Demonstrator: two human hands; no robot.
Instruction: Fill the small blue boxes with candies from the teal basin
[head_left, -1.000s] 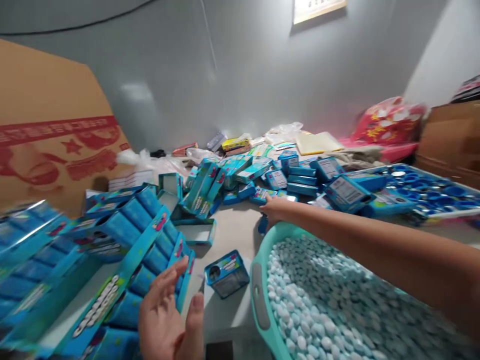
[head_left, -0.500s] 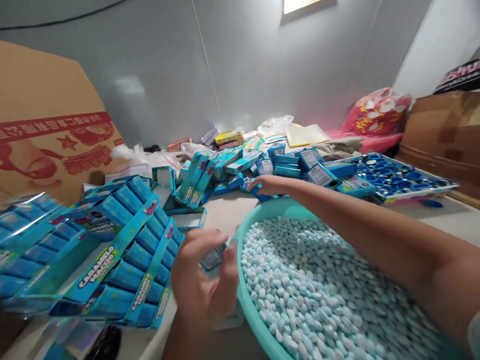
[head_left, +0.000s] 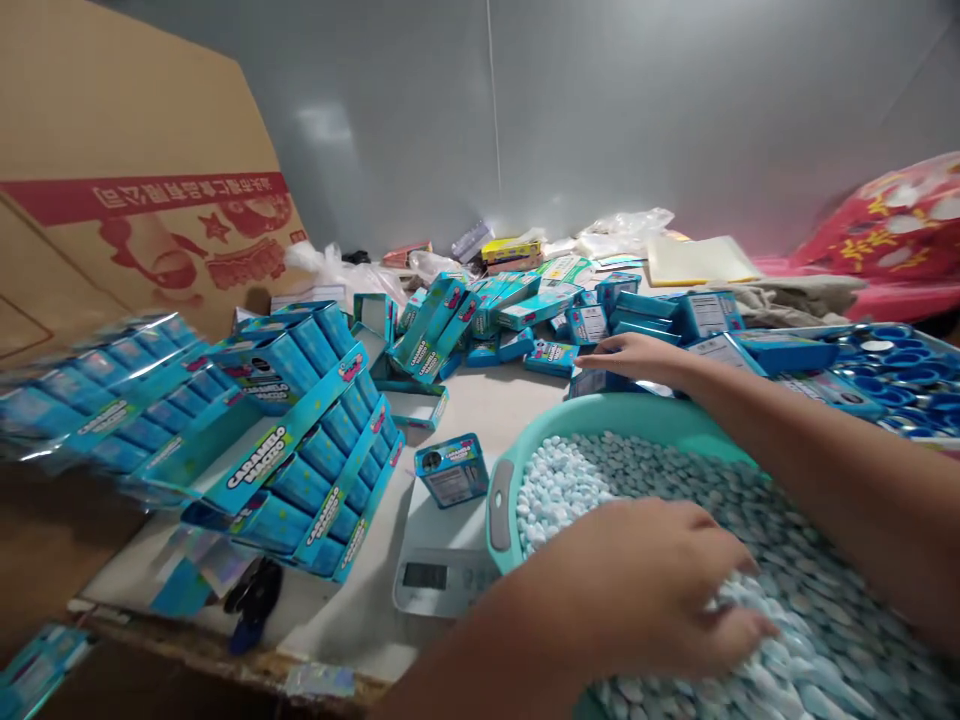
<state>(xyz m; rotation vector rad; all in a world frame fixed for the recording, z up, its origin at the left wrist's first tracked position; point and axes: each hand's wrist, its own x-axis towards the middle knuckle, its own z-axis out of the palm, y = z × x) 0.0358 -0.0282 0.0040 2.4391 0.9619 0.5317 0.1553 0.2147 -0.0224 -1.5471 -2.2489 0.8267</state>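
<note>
I see: table [head_left: 487,395], pale, worn front edge. Left hand [head_left: 652,580], thumb and fingers parted, at candies [head_left: 559,490]. Tub [head_left: 637,410], teal, holding them. Right hand [head_left: 637,355], beyond its rim at boxes [head_left: 551,357], grip unclear to me. Wall [head_left: 637,120], grey. Candies: rounded, white to pale blue.

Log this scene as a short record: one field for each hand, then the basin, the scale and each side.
Left hand: over the basin, fingers curled at the candies; grip unclear
Right hand: beyond the basin, by the blue boxes; grip unclear
Basin: turquoise, holding pale blue and white candies
Scale: one blue box standing on it
Left side: blue display trays, large carton
Right side: blue round pieces, red bag
</note>
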